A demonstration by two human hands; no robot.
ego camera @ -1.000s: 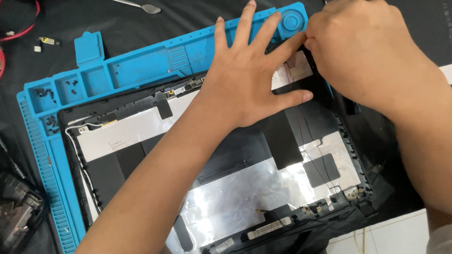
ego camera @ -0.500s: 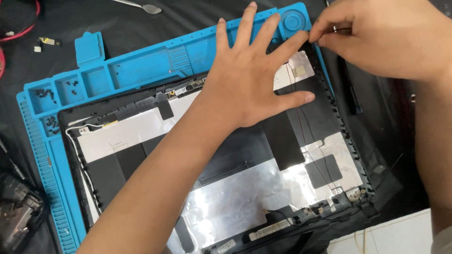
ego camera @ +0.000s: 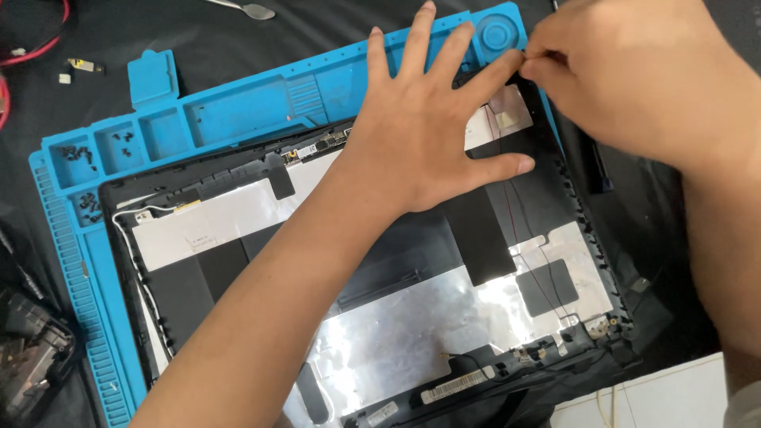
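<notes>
The laptop lid shell point(ego camera: 380, 301) lies stripped of its screen, foil lining bared, on the blue repair mat point(ego camera: 238, 107), long axis running from lower left to upper right. The left hand point(ego camera: 420, 135) presses flat, fingers spread wide and holding nothing. At the far corner the right hand point(ego camera: 626, 75) pinches something small, probably a thin wire; routed cables remain in place.

Your left hand point(ego camera: 420, 135) presses flat on the laptop lid shell point(ego camera: 396, 269), a matt black plastic frame lined with shiny, slightly crinkled silver foil point(ego camera: 412, 333) and patches of dull black tape point(ego camera: 479, 238). Your right hand point(ego camera: 626, 79) pinches at its plastic corner. The shell lies on a blue work mat point(ego camera: 238, 111) that looks like smooth, matt silicone rubber, over dark matt cloth point(ego camera: 158, 24).
</notes>
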